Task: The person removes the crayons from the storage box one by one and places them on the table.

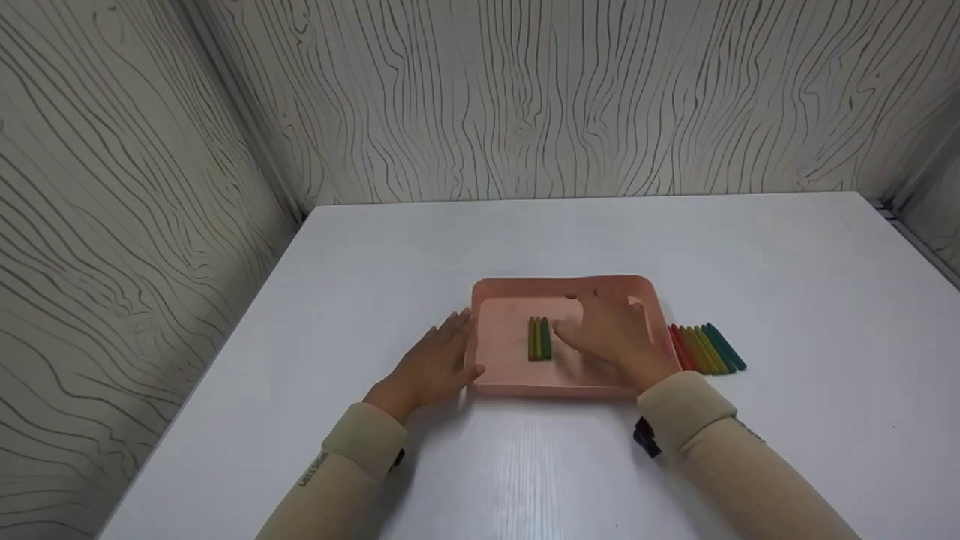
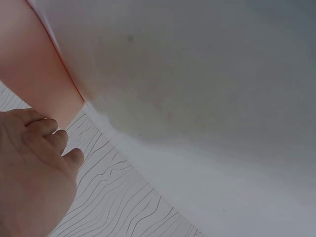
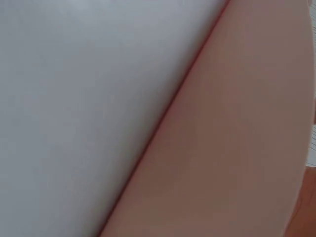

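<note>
A shallow pink tray [image 1: 517, 391] lies on the white table. In it three crayons [image 1: 538, 339], olive to green, lie side by side near the middle. My left hand [image 1: 435, 364] rests against the tray's left side with its fingers extended; the left wrist view shows the same hand [image 2: 37, 173] beside the pink wall. Over the right half of the tray is my right hand [image 1: 611, 330], fingers spread, thumb close to the green crayon, with nothing visible in its grasp. The right wrist view shows mostly the tray's outer wall [image 3: 222, 128], and the fingers are hidden there.
Just right of the tray, a row of several crayons [image 1: 705, 349] runs from red through yellow to teal, partly behind the right wrist. The white table [image 1: 390, 247] reaches back to a panel [image 1: 517, 97] with a wood-grain pattern; a similar panel [image 1: 112, 225] stands on the left.
</note>
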`<state>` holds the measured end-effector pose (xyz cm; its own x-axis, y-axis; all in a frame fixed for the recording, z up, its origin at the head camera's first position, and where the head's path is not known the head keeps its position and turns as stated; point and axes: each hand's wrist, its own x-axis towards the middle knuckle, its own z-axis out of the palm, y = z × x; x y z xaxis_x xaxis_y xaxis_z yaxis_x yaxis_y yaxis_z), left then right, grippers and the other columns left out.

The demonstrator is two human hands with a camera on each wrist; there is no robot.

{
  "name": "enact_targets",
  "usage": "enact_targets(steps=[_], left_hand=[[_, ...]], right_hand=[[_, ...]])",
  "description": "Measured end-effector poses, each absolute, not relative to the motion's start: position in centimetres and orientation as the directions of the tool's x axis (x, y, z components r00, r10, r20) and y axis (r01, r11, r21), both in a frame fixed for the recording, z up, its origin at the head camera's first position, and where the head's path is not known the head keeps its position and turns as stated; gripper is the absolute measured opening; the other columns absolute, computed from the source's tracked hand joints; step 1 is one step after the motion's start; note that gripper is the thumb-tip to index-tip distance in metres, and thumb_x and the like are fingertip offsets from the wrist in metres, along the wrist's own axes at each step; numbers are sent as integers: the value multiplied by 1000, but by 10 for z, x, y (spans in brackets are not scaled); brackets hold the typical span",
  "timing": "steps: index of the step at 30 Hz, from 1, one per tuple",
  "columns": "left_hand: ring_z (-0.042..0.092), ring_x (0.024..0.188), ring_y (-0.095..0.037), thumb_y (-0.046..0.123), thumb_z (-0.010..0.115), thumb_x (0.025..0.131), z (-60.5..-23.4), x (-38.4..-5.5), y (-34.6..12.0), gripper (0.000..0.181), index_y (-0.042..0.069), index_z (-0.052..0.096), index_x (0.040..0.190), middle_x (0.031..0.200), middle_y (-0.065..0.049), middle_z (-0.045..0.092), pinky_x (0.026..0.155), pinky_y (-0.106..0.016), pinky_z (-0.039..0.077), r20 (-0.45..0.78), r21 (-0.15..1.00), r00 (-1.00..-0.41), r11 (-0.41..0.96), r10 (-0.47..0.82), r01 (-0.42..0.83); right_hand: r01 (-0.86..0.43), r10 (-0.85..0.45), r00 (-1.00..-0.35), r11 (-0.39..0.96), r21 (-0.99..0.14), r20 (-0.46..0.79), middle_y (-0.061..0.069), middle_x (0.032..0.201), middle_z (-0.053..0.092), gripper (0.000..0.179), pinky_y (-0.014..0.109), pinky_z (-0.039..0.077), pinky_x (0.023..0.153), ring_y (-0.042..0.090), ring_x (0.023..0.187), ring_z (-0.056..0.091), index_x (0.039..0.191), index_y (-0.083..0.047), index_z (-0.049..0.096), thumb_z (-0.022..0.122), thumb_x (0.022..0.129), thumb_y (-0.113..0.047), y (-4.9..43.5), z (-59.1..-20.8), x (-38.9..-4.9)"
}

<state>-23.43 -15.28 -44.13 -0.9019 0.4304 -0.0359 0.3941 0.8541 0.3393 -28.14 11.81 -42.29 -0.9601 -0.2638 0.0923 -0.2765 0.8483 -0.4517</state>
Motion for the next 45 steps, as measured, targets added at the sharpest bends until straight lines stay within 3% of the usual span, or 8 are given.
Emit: enact_targets(steps=[8, 12, 25, 39, 45], left_hand=[[8, 144, -21, 45, 43, 98, -442, -235, -151, 74, 5, 15, 153, 159, -5, 10, 114, -42, 13, -55, 325, -906, 865, 420, 381], [8, 144, -22, 44, 43, 98, -441, -235, -151, 74, 3, 15, 152, 159, -6, 11, 114, -42, 14, -52, 322, -902, 862, 428, 391], [7, 144, -22, 47, 41, 98, -443, -236, -152, 74, 4, 14, 153, 159, -6, 9, 114, -43, 13, -49, 311, -896, 859, 442, 407], [9, 144, -25, 43, 43, 99, -441, -234, -153, 72, 3, 16, 152, 158, -9, 11, 114, -46, 13, -33, 340, -900, 852, 434, 398], [8, 144, -24, 42, 43, 99, -440, -234, -153, 72, 2, 16, 152, 158, -9, 11, 114, -46, 13, -38, 349, -899, 849, 436, 397]], right_hand=[[-261, -251, -965, 874, -409, 79, 15, 128, 50, 51, 61, 34, 90, 35, 119, 40, 127, -10, 57, 57, 87, -40, 109, -432, -280], [-255, -251, -966, 888, -382, 63, 13, 124, 52, 49, 55, 37, 84, 34, 114, 43, 125, -10, 58, 57, 86, -39, 104, -437, -280], [-252, -274, -962, 880, -402, 4, 13, 113, 52, 51, 51, 38, 82, 32, 99, 47, 122, -5, 59, 64, 82, -34, 99, -442, -283], [-185, -275, -957, 817, -546, -87, 13, 105, 51, 52, 45, 39, 80, 30, 95, 45, 118, 0, 61, 72, 76, -29, 95, -445, -288], [-139, -279, -952, 758, -637, -124, 12, 105, 55, 51, 40, 45, 77, 26, 91, 52, 118, 2, 59, 75, 77, -23, 92, -444, -285]])
